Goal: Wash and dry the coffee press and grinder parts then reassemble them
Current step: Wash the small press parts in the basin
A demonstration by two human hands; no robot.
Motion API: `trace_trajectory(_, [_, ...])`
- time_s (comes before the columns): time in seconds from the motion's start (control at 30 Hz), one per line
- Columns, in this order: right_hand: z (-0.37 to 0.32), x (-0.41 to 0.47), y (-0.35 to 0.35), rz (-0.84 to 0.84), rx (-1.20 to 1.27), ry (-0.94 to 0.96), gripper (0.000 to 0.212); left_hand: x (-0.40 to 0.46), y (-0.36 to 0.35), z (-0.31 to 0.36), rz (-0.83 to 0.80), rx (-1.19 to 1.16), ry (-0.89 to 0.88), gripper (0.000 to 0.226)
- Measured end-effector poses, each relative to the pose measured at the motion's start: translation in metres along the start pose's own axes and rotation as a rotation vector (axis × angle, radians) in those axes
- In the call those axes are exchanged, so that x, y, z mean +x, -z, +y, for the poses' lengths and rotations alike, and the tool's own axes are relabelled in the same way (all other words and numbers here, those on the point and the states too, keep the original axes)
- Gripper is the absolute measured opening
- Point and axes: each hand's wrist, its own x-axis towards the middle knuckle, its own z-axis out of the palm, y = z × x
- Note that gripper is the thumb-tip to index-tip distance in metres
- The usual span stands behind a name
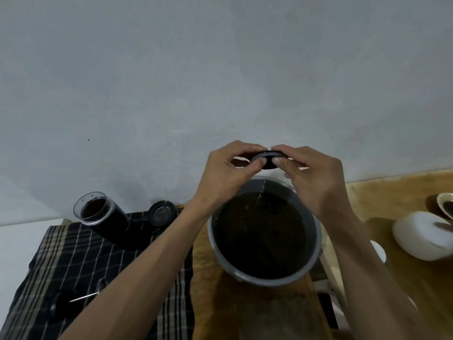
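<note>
Above the basin: a black disc (268,159) is held over the grey basin (316,231) of dark water, with water seen trickling from it.
Left hand (228,173): its grip is pinched on the disc's left edge, thumb and fingers curled round it.
Right hand (311,173): its grip is pinched on the disc's right edge likewise.
Cloth (81,261): a dark checked cloth is spread on the worktop (382,200), left of the basin.
On the cloth: a jar (100,209) with a clear rim is laid at the far edge, a round black lid (161,212) just beside it, and a thin metal rod (83,297) nearer, partly hidden by the left forearm.
Right side: a white block (424,236) is set well apart from the basin, a bowl (445,204) cut off by the edge beyond it.
</note>
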Motion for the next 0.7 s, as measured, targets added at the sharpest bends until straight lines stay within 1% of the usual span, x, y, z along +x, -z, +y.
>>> trace_trajectory(0.03, [0.007,-0.007,-0.003,0.029,0.02,0.027,0.023,-0.005,-0.003,-0.009,-0.006,-0.016,-0.004,0.02])
trace_trajectory(0.07, [0.022,-0.014,-0.01,0.029,0.012,0.015,0.024,-0.012,-0.009,-0.026,-0.021,0.0,0.042,0.019])
trace_trajectory(0.1, [0.044,-0.022,-0.019,-0.024,-0.034,-0.048,0.025,-0.021,-0.015,-0.046,-0.066,0.049,0.125,0.02])
trace_trajectory(0.17, [0.085,-0.051,-0.041,-0.309,-0.227,-0.231,0.027,-0.05,-0.03,-0.085,-0.221,0.227,0.277,0.021])
trace_trajectory(0.2, [0.102,-0.058,-0.051,-0.379,-0.293,-0.274,0.026,-0.057,-0.032,-0.103,-0.259,0.295,0.303,0.022])
trace_trajectory(0.23, [0.113,-0.073,-0.055,-0.333,-0.309,-0.314,0.026,-0.072,-0.037,-0.112,-0.276,0.306,0.314,0.022])
trace_trajectory(0.3, [0.121,-0.075,-0.056,-0.195,-0.263,-0.312,0.024,-0.074,-0.04,-0.113,-0.219,0.247,0.317,0.023])
trace_trajectory(0.33, [0.118,-0.074,-0.053,-0.197,-0.28,-0.292,0.022,-0.071,-0.04,-0.114,-0.194,0.229,0.326,0.024])
trace_trajectory(0.4, [0.11,-0.067,-0.048,-0.253,-0.322,-0.287,0.022,-0.064,-0.037,-0.111,-0.186,0.188,0.35,0.027])
trace_trajectory(0.47, [0.099,-0.061,-0.047,-0.206,-0.215,-0.292,0.023,-0.056,-0.029,-0.104,-0.219,0.142,0.403,0.03])
trace_trajectory(0.53, [0.089,-0.059,-0.05,-0.157,-0.046,-0.299,0.039,-0.055,-0.017,-0.097,-0.253,0.066,0.477,0.032])
trace_trajectory(0.57, [0.083,-0.06,-0.054,-0.161,0.002,-0.299,0.046,-0.058,-0.01,-0.095,-0.259,0.034,0.507,0.031])
trace_trajectory(0.6, [0.079,-0.059,-0.057,-0.19,0.012,-0.304,0.049,-0.061,-0.003,-0.094,-0.253,0.014,0.53,0.029])
trace_trajectory(0.7, [0.062,-0.052,-0.073,-0.373,0.075,-0.328,0.042,-0.073,0.033,-0.097,-0.198,-0.02,0.584,0.022])
